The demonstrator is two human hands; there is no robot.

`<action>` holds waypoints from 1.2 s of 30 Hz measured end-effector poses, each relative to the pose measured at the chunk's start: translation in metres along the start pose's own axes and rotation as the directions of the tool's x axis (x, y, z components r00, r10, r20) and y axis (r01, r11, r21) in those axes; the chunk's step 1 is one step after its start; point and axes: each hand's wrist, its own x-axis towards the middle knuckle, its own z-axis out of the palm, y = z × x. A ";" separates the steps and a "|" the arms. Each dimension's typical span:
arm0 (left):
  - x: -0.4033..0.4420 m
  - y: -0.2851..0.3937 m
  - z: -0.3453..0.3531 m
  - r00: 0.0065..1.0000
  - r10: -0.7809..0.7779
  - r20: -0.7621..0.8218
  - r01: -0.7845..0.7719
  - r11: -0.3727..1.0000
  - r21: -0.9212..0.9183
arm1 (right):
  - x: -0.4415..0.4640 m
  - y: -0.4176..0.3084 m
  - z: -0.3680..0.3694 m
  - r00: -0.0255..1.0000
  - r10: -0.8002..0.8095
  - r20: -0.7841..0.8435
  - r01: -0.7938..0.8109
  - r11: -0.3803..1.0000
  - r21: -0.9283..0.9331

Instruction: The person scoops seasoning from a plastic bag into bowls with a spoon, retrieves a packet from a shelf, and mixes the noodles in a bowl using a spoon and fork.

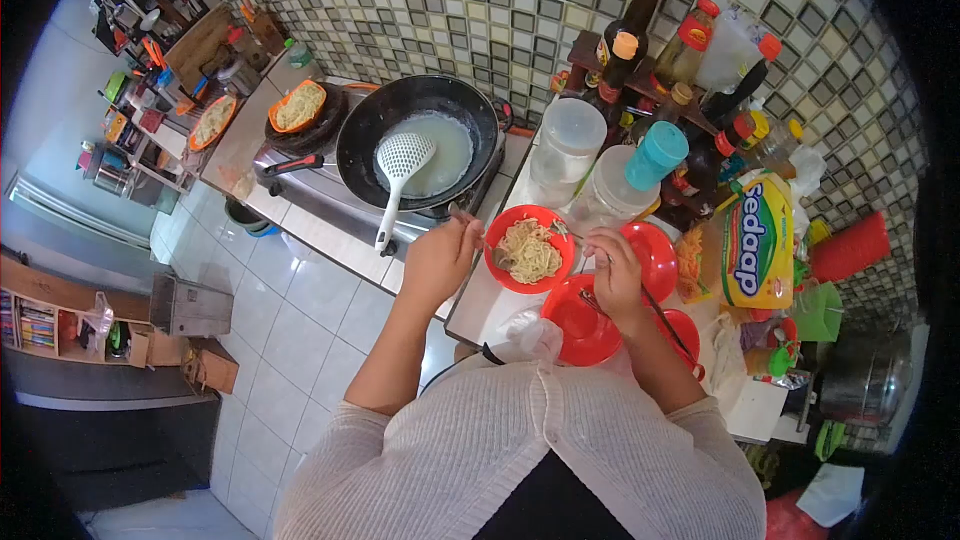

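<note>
A red bowl (556, 281) holds pale noodles (531, 249) and stands on the counter in front of me. At its left, my left hand (441, 252) is closed in a pinch on a spoon (502, 259), whose bowl end rests among the noodles. My right hand (614, 268) is closed on a thin metal fork (559, 228), its tip over the bowl's right side. Below and to the right are more red bowls (568, 324), one of them with metal cutlery in it, partly under my right forearm.
A black wok (357, 150) of cloudy liquid sits on the stove with a white slotted ladle (405, 156) in it. Clear jars (566, 140), sauce bottles (640, 10) and a yellow Sedaap pack (757, 240) crowd the right. Orange plates of noodles (298, 106) stand at left.
</note>
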 end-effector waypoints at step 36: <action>0.003 -0.007 0.014 0.999 -0.050 -0.008 0.047 0.972 -0.231 | -0.019 -0.014 -0.001 0.961 -0.075 0.267 0.082 0.996 -0.015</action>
